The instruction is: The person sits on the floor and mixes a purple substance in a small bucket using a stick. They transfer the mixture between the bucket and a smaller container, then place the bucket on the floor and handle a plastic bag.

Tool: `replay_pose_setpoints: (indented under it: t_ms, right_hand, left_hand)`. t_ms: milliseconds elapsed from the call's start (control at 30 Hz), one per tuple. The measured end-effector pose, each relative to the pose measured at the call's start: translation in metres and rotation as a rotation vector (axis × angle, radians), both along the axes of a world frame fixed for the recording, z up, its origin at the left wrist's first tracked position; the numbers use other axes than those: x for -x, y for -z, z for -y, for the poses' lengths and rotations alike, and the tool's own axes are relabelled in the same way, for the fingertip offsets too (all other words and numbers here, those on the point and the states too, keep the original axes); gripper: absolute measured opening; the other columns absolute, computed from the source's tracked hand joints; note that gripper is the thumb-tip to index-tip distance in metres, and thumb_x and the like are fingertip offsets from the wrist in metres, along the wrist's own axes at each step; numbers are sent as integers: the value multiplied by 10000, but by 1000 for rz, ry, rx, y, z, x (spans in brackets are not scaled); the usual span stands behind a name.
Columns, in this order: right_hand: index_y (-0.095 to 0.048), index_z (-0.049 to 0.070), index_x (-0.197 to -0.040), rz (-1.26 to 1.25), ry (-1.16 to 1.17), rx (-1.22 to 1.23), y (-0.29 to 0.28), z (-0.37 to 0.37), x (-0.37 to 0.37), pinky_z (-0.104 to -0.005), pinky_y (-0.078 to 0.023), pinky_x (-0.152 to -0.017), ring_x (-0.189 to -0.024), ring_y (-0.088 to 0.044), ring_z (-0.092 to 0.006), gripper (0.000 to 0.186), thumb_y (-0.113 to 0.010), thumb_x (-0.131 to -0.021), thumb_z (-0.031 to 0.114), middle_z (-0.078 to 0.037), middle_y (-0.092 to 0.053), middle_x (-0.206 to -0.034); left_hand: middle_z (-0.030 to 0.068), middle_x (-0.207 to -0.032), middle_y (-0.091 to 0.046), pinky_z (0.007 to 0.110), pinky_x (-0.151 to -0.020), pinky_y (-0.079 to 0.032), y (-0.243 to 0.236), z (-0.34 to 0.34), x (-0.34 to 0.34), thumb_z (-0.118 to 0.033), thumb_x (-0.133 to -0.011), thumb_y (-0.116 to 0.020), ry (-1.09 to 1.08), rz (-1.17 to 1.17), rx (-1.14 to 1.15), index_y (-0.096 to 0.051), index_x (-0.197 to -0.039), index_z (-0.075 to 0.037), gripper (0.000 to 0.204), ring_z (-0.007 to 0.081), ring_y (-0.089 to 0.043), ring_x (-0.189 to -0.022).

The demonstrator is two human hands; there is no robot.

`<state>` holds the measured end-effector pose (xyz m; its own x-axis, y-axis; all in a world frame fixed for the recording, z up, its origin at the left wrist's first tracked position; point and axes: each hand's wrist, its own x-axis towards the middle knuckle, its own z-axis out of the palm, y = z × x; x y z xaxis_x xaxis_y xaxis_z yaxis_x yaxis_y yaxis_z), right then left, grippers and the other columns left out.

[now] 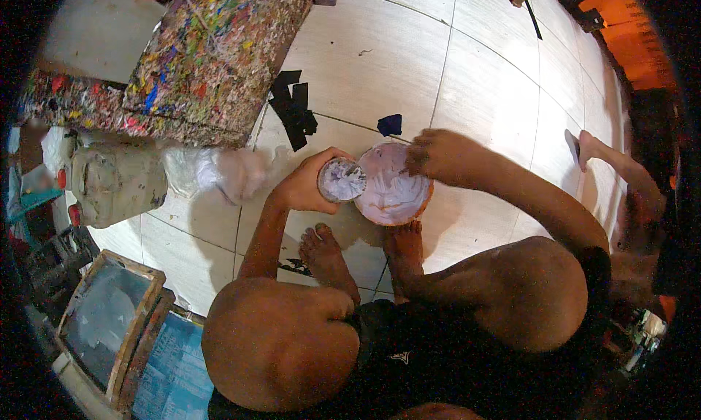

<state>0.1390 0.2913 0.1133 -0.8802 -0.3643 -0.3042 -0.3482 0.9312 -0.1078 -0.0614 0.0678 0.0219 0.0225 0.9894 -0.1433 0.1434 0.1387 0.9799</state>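
A small round cup with whitish, streaky paste in it is wrapped in the fingers of my left hand. It overlaps the left rim of a wider round tub, whose inside is coated with pale lavender-white paste. At the tub's upper right edge, my right hand has its fingers bent over the rim. Whatever those fingers hold, if anything, is hidden. The tub is just in front of my bare feet, between my bent knees.
Black scraps and a dark blue piece lie on the tiled floor. A paint-spattered bench stands far left. Below it are a grubby jerrycan and a wooden-framed screen. Another person's leg shows at right.
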Motion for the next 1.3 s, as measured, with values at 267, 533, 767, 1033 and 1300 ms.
replay_pose_setpoints:
  t_ms: [267, 533, 767, 1033, 1300]
  right_hand:
    - [-664, 71, -792, -110, -97, 129, 66, 19, 36, -343, -449, -965, -1069, -567, -239, 95, -601, -771, 139, -65, -622, -976]
    - [-684, 34, -870, 8, 101, 207, 51, -20, 37, -398, -509, -818, -931, -600, -310, 185, -585, -881, 189, -154, -612, -913]
    - [-710, 28, -986, 115, 521, 497, 95, -29, -7, -429, -489, -635, -721, -614, -356, 195, -640, -869, 168, -206, -608, -785]
    - [-708, 0, -975, -4, 671, 498, 69, 20, -23, -416, -479, -634, -698, -593, -347, 178, -641, -859, 119, -190, -600, -746]
    - [-645, 27, -961, 257, 485, 557, 62, 60, -16, -450, -524, -729, -798, -626, -383, 179, -562, -853, 144, -193, -593, -836]
  left_hand:
    - [50, -1072, -635, 301, -912, -462, 23, -11, 16, -80, -500, -807, 84, 69, -15, -530, -1186, -53, 741, 142, -588, -994]
    - [46, -1051, -631, 294, -885, -467, 12, -18, 18, -73, -524, -812, 113, 52, -23, -523, -1194, -48, 731, 124, -574, -974]
    - [49, -1055, -624, 287, -884, -467, 9, -20, 21, -78, -522, -817, 111, 26, -69, -518, -1186, -45, 730, 121, -569, -982]
    - [51, -1036, -637, 291, -880, -473, 8, -15, 21, -83, -500, -830, 115, 50, -94, -545, -1145, -50, 707, 139, -590, -975]
    - [70, -1026, -653, 302, -864, -479, 17, -5, 20, -93, -486, -840, 152, 17, -160, -558, -1107, -51, 683, 159, -610, -960]
